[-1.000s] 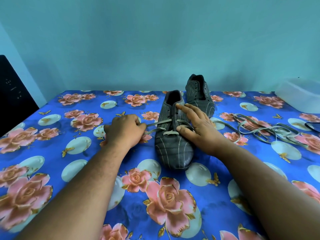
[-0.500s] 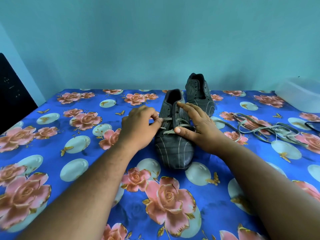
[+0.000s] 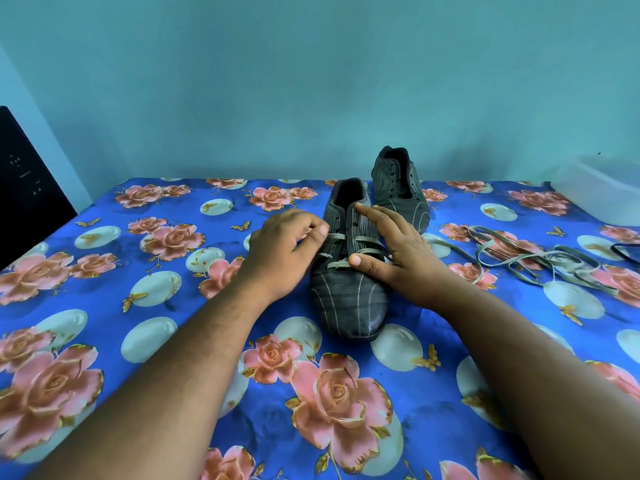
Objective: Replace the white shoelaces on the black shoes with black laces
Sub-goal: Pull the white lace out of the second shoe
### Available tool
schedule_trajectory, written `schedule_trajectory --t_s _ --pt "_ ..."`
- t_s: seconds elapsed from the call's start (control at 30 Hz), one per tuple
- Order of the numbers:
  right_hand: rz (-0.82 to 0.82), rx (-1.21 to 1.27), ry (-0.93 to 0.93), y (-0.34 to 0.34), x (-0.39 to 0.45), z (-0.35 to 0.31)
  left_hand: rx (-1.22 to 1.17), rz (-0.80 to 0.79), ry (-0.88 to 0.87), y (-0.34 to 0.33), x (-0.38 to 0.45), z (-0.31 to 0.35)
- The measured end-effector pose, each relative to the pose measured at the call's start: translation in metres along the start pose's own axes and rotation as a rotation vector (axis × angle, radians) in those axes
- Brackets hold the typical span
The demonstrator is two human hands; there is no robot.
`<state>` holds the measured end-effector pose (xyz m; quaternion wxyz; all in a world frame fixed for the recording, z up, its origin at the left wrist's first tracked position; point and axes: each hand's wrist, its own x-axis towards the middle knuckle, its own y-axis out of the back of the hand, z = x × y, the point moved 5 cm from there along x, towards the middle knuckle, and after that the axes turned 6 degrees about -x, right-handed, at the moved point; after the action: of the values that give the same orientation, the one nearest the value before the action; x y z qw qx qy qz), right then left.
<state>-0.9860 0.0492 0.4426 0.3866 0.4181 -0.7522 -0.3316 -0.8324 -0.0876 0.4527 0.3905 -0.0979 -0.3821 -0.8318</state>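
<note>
A table covered in a glossy blue cloth printed with pink roses and pale circles (image 3: 104,341) is carrying everything. On it, the nearer black striped leather shoe (image 3: 348,299) is lying toe toward the person, with a flat white lace (image 3: 363,241) crossing its lower eyelets; the upper eyelets are showing bare. The second black shoe (image 3: 398,188) is standing just behind it and to the right, its eyelets empty. A loose tangle of pale flat lace (image 3: 540,258) is sprawling to the right, and beyond it a dark cord (image 3: 627,252), probably a black lace, is poking in at the edge. A translucent white plastic tub (image 3: 602,188) is sitting at the far right.

The right hand (image 3: 398,251) is lying flat over the shoe's right side, fingers straight and spread, thumb pressing by the lowest crossing. The left hand (image 3: 284,251) is curling its fingers at the left eyelets; it seems to be pinching the lace there, though the contact is hard to make out.

To do this well, the person should be pulling each crossing out along the line of its eyelet, one row at a time, while the flat hand is keeping the shoe from sliding.

No brand, label or writing is readable anywhere.
</note>
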Motion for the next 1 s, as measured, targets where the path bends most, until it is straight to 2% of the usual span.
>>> schedule_trajectory --t_s 0.1,0.2,0.27,0.43,0.5,0.63,0.77,0.8,0.9,1.0 --pt "0.0 -0.008 0.001 0.001 0.0 -0.001 0.041 -0.005 -0.083 -0.007 -0.002 0.007" --pt "0.001 -0.008 0.001 0.0 0.0 -0.001 0.109 0.034 -0.042 -0.003 -0.003 0.007" --pt "-0.003 -0.005 -0.003 0.0 0.0 -0.001 0.205 0.047 0.022 0.002 -0.002 0.004" --pt "-0.007 0.006 -0.006 0.001 0.0 -0.001 0.479 0.005 0.333 0.018 -0.003 -0.021" --pt "-0.007 0.002 -0.01 0.001 0.0 -0.001 0.549 -0.004 0.38 0.022 -0.004 -0.028" --pt "-0.002 0.002 -0.006 0.001 -0.001 -0.001 0.506 0.045 0.317 0.02 -0.003 -0.019" --pt "-0.002 0.003 -0.002 0.001 0.0 -0.001 0.039 0.024 0.096 0.007 0.0 -0.007" --pt "-0.001 0.001 -0.002 0.001 0.0 -0.002 -0.009 0.009 0.018 0.003 -0.001 -0.002" --pt "0.002 -0.005 -0.003 0.002 -0.001 -0.002 0.011 -0.006 -0.079 -0.005 -0.002 0.004" --pt "0.003 -0.005 -0.002 0.001 0.0 -0.002 0.059 -0.002 -0.057 -0.004 -0.002 0.003"
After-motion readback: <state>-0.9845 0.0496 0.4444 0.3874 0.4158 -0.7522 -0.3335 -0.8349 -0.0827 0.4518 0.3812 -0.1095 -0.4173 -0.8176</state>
